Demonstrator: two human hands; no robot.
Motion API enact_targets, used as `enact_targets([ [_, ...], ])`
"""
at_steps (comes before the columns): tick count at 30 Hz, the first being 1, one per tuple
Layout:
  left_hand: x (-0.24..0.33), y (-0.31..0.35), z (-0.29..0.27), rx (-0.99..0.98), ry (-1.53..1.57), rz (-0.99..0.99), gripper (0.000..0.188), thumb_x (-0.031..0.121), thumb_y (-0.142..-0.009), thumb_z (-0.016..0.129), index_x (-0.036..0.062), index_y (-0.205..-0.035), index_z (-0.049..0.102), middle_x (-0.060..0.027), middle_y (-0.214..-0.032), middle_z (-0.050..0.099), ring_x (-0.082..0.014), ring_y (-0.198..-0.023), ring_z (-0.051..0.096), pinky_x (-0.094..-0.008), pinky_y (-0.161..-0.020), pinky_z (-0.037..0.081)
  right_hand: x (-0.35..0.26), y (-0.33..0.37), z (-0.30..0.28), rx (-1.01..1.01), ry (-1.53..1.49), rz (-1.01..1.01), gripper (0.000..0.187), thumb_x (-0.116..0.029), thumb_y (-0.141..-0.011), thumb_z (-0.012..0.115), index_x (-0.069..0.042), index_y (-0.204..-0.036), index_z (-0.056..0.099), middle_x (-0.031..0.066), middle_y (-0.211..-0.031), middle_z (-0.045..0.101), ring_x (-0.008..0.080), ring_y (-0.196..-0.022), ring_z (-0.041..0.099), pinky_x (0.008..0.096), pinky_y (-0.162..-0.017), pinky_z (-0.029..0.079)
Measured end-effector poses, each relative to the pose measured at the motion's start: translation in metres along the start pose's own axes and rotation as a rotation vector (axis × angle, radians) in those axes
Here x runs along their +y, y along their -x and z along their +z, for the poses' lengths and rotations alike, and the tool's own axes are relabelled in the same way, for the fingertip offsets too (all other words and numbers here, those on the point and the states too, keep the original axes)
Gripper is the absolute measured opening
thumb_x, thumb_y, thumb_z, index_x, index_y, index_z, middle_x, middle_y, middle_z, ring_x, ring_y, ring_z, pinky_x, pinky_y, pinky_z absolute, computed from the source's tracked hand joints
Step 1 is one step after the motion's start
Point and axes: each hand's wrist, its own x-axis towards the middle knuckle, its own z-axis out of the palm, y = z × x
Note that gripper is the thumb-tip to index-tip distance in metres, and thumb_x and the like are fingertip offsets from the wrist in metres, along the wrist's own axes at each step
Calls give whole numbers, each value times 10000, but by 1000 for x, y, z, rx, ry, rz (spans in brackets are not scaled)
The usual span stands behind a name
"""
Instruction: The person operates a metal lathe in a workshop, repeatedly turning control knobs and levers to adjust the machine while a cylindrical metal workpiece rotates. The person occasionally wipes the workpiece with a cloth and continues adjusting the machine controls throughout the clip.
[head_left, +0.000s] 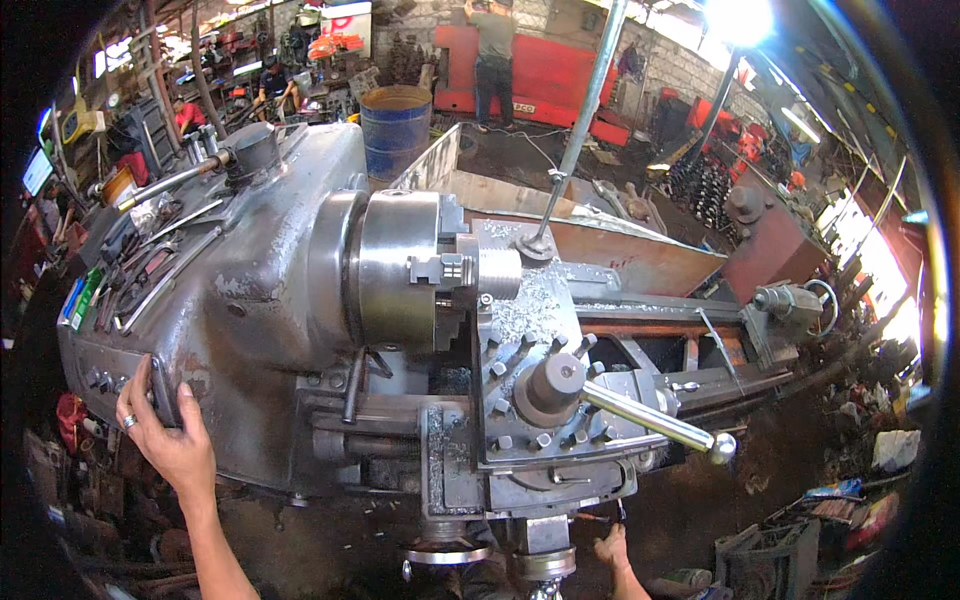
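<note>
Left hand point(165, 432), fingers curled on a dark control lever point(160, 392) of the grey, worn metal lathe headstock point(250, 280) at near left, steadying it; right hand point(612, 550), grip indiscernible, low beneath the carriage point(530, 400).

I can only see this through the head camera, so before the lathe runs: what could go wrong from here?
1. The left hand rests on a control on the headstock; a bump might start the chuck.
2. Loose metal chips lie on the tool post beside the chuck; they could fly or cut skin.
3. The right hand is low under the carriage, near a handwheel, where it could get pinched.
</note>
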Motion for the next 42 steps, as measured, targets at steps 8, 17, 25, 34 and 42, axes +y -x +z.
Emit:
enact_targets([
  [8,3,-1,-4,0,34,8,444,88,-863,665,20,-1288,561,-190,-1185,560,-363,-1137,504,-476,-989,390,-85,195,-53,-335,-861,2,543,-194,-886,681,30,-1349,504,196,-1154,670,208,-1052,633,296,-918,472],
  [17,2,-1,-6,43,40,-18,448,96,-829,701,62,-1261,589,-167,-1170,564,-353,-1126,495,-489,-971,395,-153,271,-22,60,-390,-341,677,-170,-877,628,24,-1453,331,332,-1345,466,498,-1210,488,497,-984,443],
  [25,-2,-5,0,107,26,16,413,127,-840,703,62,-1237,611,-164,-1104,598,-347,-1090,517,-478,-960,403,-160,250,-18,-693,-688,-223,578,-329,-881,709,42,-1279,515,141,-1208,611,184,-1079,566,324,-929,465],
  [34,63,69,-34,-62,226,81,416,233,-914,682,-32,-1221,590,-181,-1249,599,-322,-1168,549,-440,-1027,408,-119,235,-112,-518,-992,-379,953,-331,-829,774,21,-1533,237,140,-1087,668,176,-916,615,302,-816,500],
  [42,215,278,-74,-1500,979,-810,587,353,-962,614,10,-1418,474,-153,-1293,590,-216,-1201,540,-350,-1040,409,-155,222,-122,-363,-673,-489,1051,-275,-765,809,93,-1518,175,140,-946,685,149,-775,661,288,-697,539],
])
